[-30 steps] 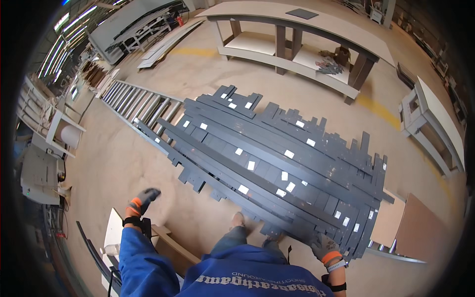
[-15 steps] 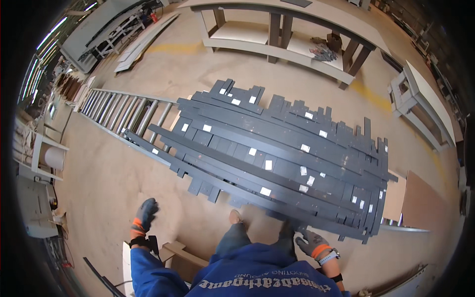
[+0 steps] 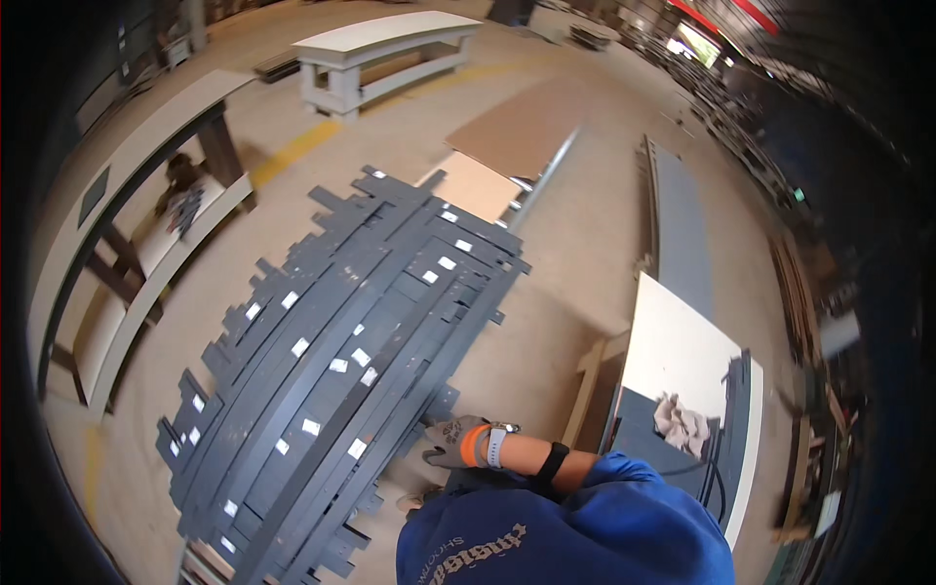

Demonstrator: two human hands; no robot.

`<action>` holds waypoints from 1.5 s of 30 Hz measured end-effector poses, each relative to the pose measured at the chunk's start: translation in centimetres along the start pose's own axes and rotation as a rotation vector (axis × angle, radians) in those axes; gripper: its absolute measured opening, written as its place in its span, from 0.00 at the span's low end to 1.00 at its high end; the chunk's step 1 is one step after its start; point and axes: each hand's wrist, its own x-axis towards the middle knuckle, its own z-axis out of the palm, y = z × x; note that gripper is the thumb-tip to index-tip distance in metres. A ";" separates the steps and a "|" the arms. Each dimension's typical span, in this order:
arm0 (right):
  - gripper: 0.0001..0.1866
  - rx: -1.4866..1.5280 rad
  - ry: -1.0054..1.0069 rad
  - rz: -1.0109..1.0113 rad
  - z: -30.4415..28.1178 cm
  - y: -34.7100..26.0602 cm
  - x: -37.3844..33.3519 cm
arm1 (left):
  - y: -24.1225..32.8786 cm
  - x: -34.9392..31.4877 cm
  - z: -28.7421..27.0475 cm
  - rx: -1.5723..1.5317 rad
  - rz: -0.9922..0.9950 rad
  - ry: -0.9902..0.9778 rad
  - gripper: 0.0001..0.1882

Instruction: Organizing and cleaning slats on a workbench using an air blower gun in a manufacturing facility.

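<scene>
A broad stack of dark grey board strips [image 3: 322,336], dotted with small white labels, takes up the left and middle of the view. Its strips are of uneven length, so the ends jut out along the sides. My right hand [image 3: 450,444], in a grey glove with an orange cuff, hangs beside the near right edge of the stack. Its fingers are loosely bent and slightly apart, and I see nothing in them. Whether the fingertips touch the nearest strip ends I cannot tell. My left hand is out of the picture.
A long workbench [image 3: 146,117] stands at the left, and a white-topped table [image 3: 390,34] beyond. Brown sheet material [image 3: 522,122] lies past the stack's far end. On my right, a white and grey work surface [image 3: 673,327] bears a crumpled cloth [image 3: 681,426].
My view has swung to the right, and the stack now runs away from me on the left. My left hand has gone out of view; my right hand is still beside the stack.
</scene>
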 end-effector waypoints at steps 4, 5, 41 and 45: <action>0.28 -0.170 -0.127 -0.053 5.0 6.9 -0.7 | 5.9 3.3 7.3 0.168 0.063 -0.184 0.21; 0.29 -0.173 -0.135 -0.048 6.2 8.7 -0.9 | 7.0 3.8 9.3 0.205 0.074 -0.227 0.21; 0.29 0.969 0.372 1.116 18.7 2.0 -19.2 | 26.0 9.1 55.1 1.407 0.389 -1.176 0.20; 0.26 1.171 0.489 1.257 21.8 -4.7 -22.0 | 21.3 2.4 59.5 1.565 0.478 -1.324 0.19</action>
